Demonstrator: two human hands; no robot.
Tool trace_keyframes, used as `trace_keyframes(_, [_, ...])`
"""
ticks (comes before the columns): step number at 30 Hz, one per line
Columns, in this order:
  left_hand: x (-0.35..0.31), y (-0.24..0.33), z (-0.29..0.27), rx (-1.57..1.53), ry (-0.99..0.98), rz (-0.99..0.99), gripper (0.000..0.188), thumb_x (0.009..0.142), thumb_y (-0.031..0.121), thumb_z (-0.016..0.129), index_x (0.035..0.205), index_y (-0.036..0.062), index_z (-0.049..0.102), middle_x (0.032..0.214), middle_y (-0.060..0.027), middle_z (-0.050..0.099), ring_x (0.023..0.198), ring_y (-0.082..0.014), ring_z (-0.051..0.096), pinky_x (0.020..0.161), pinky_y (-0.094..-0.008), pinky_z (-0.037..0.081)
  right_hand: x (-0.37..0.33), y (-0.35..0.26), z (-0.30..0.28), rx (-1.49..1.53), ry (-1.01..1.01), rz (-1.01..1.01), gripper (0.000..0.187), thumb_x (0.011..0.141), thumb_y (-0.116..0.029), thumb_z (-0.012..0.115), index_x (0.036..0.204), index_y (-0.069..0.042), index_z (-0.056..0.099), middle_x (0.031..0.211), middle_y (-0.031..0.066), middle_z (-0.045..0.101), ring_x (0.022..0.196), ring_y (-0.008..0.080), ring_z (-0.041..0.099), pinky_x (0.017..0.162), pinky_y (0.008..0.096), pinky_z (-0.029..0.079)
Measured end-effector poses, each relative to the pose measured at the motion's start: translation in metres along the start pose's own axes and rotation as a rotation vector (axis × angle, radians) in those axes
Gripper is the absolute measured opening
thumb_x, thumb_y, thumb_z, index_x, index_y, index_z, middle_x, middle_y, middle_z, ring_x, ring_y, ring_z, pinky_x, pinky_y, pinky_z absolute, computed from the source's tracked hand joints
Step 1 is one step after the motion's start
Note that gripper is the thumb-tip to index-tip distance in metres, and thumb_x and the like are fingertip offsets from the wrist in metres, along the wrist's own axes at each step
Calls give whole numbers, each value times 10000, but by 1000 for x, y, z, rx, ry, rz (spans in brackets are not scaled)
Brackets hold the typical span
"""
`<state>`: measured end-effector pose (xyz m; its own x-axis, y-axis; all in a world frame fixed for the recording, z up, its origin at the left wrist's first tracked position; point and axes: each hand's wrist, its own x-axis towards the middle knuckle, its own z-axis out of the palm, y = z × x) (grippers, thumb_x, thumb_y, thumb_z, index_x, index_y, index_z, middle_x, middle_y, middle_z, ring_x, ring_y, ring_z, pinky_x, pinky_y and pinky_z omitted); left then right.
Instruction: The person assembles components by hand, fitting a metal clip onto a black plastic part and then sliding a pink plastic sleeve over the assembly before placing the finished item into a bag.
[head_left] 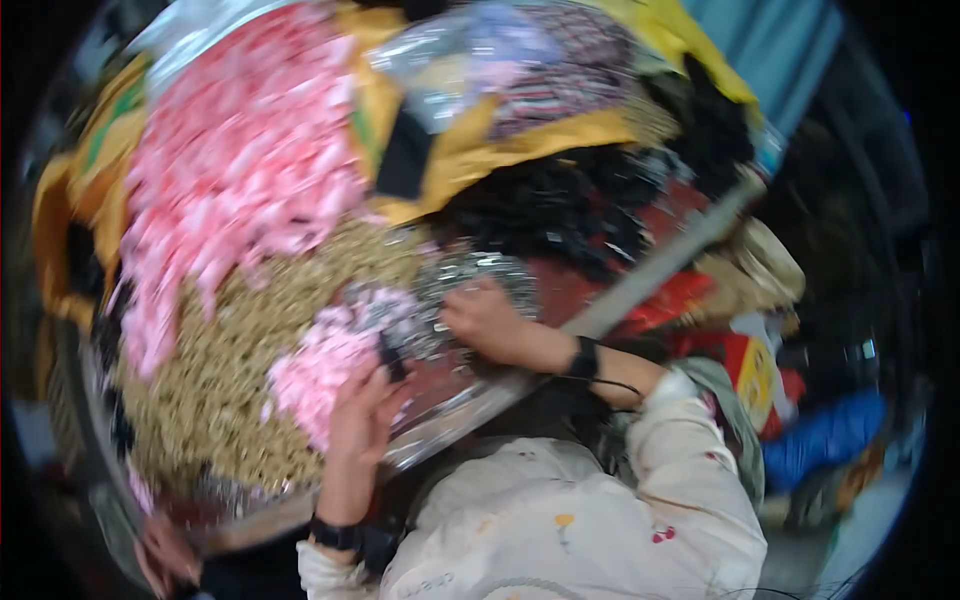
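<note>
My left hand (362, 405) is closed on a small black piece (392, 358), its kind blurred, beside a small heap of pale pink pieces (318, 375). To its right, the curled fingers of my right hand (488, 318) reach into a pile of shiny silver metal pieces (505, 275). Whatever sits between those fingertips is hidden. Some silver bits also lie between the two hands. A broad mound of small tan pieces (220, 370) spreads to the left of the pink heap. Dark bands circle both my wrists.
Large pink soft strips (240, 150) spill from a sack at the far left. Black pieces (540, 205) lie at the back by a yellow sack (590, 130). A pale rail (670, 255) edges the table. Another person's hand (165, 555) shows at lower left. Blue bag (830, 440) at right.
</note>
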<state>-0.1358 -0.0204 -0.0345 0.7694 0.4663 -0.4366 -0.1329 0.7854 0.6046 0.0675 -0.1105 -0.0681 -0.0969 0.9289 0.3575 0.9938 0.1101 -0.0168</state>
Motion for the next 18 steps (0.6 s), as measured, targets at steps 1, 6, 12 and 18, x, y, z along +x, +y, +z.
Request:
trace_keyframes(1, [0, -1, -3, 1, 3, -11, 255, 822, 72, 479, 1059, -20, 460, 966, -140, 555, 842, -211, 570, 732, -284, 487, 4, -2, 2, 6, 14, 15, 56, 645, -157, 486, 671, -108, 485, 735, 34, 457, 735, 169, 497, 667, 346, 348])
trace_keyframes(6, [9, -3, -3, 42, 65, -18, 256, 818, 79, 496, 1059, 7, 453, 970, -143, 552, 856, -219, 569, 720, -289, 499, 11, -7, -6, -33, 53, 236, 59, 656, -141, 495, 686, -94, 473, 711, 44, 488, 683, 186, 520, 611, 343, 370])
trace_keyframes(12, [21, -8, 8, 65, 107, 3, 245, 815, 76, 502, 1046, 13, 451, 971, -140, 550, 861, -222, 568, 723, -297, 503, 10, 5, -9, 647, 34, 468, 78, 704, -104, 498, 732, -39, 467, 627, 168, 523, 632, 320, 558, 546, 415, 406])
trace_keyframes(18, [24, -10, 22, 29, 6, -90, 244, 807, 86, 520, 1030, 12, 454, 954, -121, 556, 851, -209, 571, 742, -296, 496, 0, 20, -21, 861, 38, 501, 110, 717, -102, 521, 790, -23, 504, 621, 102, 538, 560, 197, 534, 518, 311, 423])
